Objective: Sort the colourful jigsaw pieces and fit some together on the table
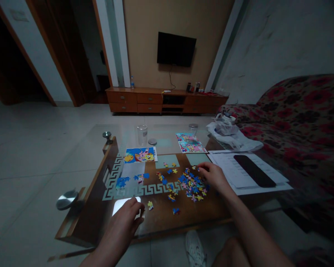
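Observation:
A heap of small colourful jigsaw pieces [191, 184] lies on a glass-topped wooden coffee table [161, 218]. My right hand [213, 175] rests on the right edge of the heap, fingers curled over pieces; whether it grips one I cannot tell. My left hand [127, 218] lies near the table's front edge, fingertips on the glass beside a single loose piece [150, 204]. A partly built puzzle board [133, 177] lies left of the heap, with a cartoon reference picture [140, 155] just beyond it.
A second picture [190, 143], a drinking glass [142, 134] and a jar lid [152, 141] stand farther back. Papers with a black remote [254, 170] and a plastic bag [231, 134] lie at right. A floral sofa [300, 122] is right; my knee and shoe [195, 249] are below.

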The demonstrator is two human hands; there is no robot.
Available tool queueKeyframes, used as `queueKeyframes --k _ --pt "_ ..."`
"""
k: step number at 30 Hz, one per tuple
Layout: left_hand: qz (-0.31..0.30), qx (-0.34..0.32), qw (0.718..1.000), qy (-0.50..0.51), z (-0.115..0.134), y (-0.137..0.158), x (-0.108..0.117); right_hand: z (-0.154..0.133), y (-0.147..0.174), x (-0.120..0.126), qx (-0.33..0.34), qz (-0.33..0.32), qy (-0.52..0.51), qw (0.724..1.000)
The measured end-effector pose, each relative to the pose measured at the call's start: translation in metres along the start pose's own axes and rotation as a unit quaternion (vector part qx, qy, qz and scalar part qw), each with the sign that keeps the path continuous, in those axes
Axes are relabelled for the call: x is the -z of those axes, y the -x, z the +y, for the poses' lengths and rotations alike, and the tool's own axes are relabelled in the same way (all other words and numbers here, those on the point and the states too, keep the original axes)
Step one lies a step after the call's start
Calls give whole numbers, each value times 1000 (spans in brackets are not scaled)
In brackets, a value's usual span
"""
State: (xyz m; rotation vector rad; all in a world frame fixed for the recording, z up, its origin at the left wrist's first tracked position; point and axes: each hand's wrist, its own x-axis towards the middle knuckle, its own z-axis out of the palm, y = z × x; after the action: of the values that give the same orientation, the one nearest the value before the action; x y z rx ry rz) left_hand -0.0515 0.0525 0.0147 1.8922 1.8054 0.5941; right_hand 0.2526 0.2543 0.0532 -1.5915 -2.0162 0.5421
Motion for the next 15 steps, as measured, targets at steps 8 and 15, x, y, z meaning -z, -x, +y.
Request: queueKeyframes --k 8,15 --pt "-55 20 998 -31 33 -17 1 4 1 -4 10 -12 7 1000" --pt "-48 24 998 -40 37 -23 -4 -9 6 -13 33 -43 26 998"
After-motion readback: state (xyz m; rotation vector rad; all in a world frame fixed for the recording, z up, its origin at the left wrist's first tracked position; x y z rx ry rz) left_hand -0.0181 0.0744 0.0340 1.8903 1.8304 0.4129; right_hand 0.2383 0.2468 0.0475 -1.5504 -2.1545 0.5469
